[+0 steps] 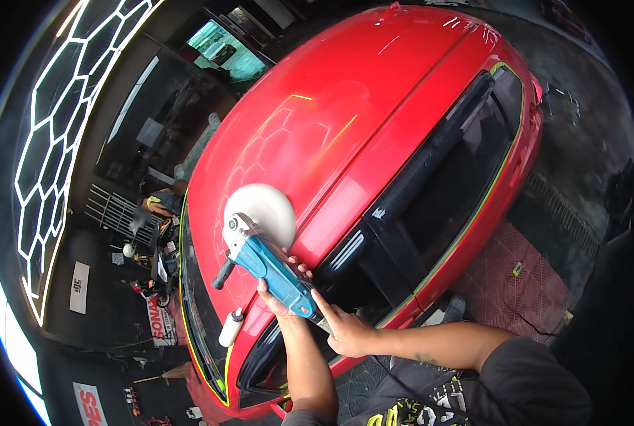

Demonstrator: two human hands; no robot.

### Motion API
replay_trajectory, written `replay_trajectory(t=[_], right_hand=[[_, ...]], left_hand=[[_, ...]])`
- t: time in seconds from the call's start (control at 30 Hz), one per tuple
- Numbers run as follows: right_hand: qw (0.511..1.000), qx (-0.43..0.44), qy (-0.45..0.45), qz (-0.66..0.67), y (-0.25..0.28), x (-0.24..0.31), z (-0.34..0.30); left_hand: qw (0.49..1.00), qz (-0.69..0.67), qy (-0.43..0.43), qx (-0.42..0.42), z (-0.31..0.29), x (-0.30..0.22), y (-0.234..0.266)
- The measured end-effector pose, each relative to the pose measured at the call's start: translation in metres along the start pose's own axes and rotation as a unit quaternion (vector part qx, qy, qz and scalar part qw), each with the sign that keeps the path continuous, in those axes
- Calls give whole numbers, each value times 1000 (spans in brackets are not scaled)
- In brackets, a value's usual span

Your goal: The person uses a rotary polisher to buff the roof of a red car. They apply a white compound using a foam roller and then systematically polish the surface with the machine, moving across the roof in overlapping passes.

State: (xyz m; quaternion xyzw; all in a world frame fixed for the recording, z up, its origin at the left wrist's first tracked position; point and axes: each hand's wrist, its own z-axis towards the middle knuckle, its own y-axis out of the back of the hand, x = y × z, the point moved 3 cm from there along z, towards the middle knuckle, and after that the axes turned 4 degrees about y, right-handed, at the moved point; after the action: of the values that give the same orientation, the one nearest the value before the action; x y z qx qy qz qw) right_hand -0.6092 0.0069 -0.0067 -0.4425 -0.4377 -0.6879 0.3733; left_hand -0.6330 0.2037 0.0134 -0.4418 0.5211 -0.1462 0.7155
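My left hand (pixel 280 301) is wrapped round the blue body of a rotary polisher (pixel 273 268) from below, its fingertips showing on the far side. Closed round the rear end of the same tool is my right hand (pixel 347 332). The polisher's round white pad (pixel 268 213) is over the red car roof (pixel 310 135), near the roof's side groove. A black side handle (pixel 223 274) sticks out from the tool's head with no hand on it. Left of my left hand, a white squeeze bottle (pixel 230 329) is on the car by the roof edge.
Dark side windows (pixel 437 192) edged with yellow-green tape run along the car's near side. Hexagonal lights (pixel 54 128) glow at the left. Another person (pixel 162 204) is beyond the car, near a motorcycle (pixel 162 284). Red floor tiles (pixel 516 277) and a cable lie at the right.
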Motion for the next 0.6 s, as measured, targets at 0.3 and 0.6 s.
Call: replay_trajectory(t=[0.3,0.6], right_hand=[[990,-131,20,46,22,6,-2],[970,-236,-40,47,110,-27,-10]], left_hand=[[994,9,103,43,42,15,-29],[975,54,199,83,133,100,-83]])
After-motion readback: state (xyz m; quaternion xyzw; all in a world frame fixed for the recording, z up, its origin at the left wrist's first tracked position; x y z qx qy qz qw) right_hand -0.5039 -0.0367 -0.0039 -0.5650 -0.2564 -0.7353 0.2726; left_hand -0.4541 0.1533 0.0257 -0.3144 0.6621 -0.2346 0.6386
